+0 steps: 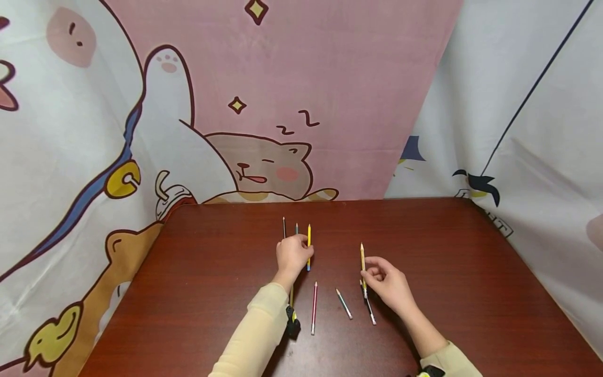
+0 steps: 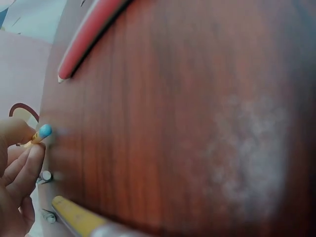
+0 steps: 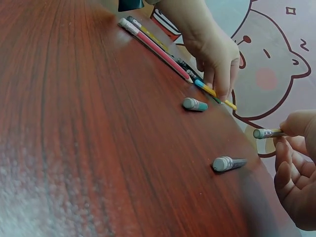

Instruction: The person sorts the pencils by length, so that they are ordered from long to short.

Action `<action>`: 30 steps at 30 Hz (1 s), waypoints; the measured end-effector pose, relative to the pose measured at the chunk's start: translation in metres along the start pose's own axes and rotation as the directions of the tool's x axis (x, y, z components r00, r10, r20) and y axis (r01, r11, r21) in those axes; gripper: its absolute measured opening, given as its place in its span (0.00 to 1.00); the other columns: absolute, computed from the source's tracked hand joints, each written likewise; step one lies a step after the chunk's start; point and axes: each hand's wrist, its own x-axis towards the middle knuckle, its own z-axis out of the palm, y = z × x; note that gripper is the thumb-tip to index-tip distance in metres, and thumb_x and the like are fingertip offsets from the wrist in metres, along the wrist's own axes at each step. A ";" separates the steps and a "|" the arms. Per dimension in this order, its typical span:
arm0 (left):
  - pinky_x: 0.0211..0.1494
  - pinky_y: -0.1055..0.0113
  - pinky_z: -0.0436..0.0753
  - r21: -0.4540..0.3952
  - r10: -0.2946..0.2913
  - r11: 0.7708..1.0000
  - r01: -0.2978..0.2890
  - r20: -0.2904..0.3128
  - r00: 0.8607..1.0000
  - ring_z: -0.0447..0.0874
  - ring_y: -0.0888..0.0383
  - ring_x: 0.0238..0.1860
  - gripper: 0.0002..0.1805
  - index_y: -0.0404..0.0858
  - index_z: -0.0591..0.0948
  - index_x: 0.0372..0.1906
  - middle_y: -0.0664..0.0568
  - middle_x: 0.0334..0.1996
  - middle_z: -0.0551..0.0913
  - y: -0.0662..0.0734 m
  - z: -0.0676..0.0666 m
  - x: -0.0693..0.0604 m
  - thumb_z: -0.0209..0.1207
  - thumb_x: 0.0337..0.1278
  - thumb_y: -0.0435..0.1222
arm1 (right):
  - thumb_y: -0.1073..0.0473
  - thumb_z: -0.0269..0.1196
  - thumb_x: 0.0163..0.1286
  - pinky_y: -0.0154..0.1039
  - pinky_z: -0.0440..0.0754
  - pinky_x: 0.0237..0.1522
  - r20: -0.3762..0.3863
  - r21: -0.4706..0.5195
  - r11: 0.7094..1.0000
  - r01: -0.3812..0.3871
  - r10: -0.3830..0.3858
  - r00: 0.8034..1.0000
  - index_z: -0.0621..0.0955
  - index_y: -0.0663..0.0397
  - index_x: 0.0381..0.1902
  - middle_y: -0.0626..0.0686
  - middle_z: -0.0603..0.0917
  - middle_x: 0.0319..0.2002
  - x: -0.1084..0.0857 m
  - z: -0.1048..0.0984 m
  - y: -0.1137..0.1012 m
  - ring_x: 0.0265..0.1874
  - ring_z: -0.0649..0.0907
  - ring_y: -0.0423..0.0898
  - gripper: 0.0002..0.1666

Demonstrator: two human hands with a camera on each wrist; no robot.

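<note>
The left hand (image 1: pixel 293 255) pinches a yellow pencil with a blue end (image 1: pixel 309 264), whose tip points toward the wall. Beside that hand, two dark pencils (image 1: pixel 284 226) lie partly under the fingers. The right hand (image 1: pixel 390 285) pinches a yellow pencil (image 1: pixel 363 256) between thumb and fingers. Just below it a black pencil (image 1: pixel 371 312) with a white end lies on the table. In the right wrist view the held pencil's green end (image 3: pixel 258 134) sticks out from the fingertips of the right hand (image 3: pixel 298 170).
A red pencil (image 1: pixel 314 309) and a short green pencil (image 1: pixel 344 303) lie between the hands on the brown table (image 1: pixel 212 293). Another yellow pencil (image 2: pixel 79 217) lies near the left forearm. A printed cloth (image 1: pixel 353 104) hangs behind the table.
</note>
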 end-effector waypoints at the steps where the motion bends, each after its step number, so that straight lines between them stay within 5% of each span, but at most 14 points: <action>1: 0.37 0.56 0.74 0.021 0.010 1.000 -0.010 -0.002 1.000 0.85 0.56 0.27 0.10 0.42 0.90 0.36 0.58 0.23 0.86 0.001 0.000 0.000 0.71 0.45 0.39 | 0.67 0.69 0.61 0.31 0.75 0.27 0.000 -0.001 1.000 -0.003 0.003 1.000 0.82 0.60 0.47 0.48 0.85 0.26 0.000 0.000 0.000 0.22 0.80 0.36 0.15; 8: 0.34 0.58 0.71 0.141 0.030 0.990 -0.033 0.023 0.999 0.85 0.54 0.28 0.05 0.45 0.90 0.30 0.58 0.24 0.87 0.005 0.000 0.000 0.72 0.44 0.40 | 0.67 0.69 0.61 0.32 0.75 0.28 -0.005 -0.021 1.000 -0.010 0.009 1.000 0.82 0.60 0.47 0.47 0.84 0.26 0.003 0.002 0.000 0.23 0.79 0.36 0.16; 21: 0.34 0.58 0.72 0.155 0.012 0.988 -0.016 0.030 0.999 0.86 0.52 0.29 0.04 0.47 0.90 0.29 0.58 0.24 0.87 0.003 0.003 0.002 0.72 0.45 0.41 | 0.66 0.69 0.62 0.30 0.75 0.22 0.027 0.028 0.998 -0.052 0.051 0.998 0.82 0.63 0.48 0.51 0.83 0.26 0.027 0.026 -0.002 0.22 0.79 0.38 0.16; 30: 0.35 0.57 0.73 0.142 0.014 0.990 -0.019 0.033 0.999 0.86 0.52 0.30 0.04 0.46 0.90 0.29 0.57 0.25 0.87 0.003 0.003 0.004 0.73 0.46 0.40 | 0.66 0.69 0.61 0.31 0.77 0.30 0.023 0.015 0.999 -0.030 0.030 0.999 0.82 0.64 0.47 0.50 0.84 0.26 0.041 0.039 -0.008 0.25 0.81 0.40 0.16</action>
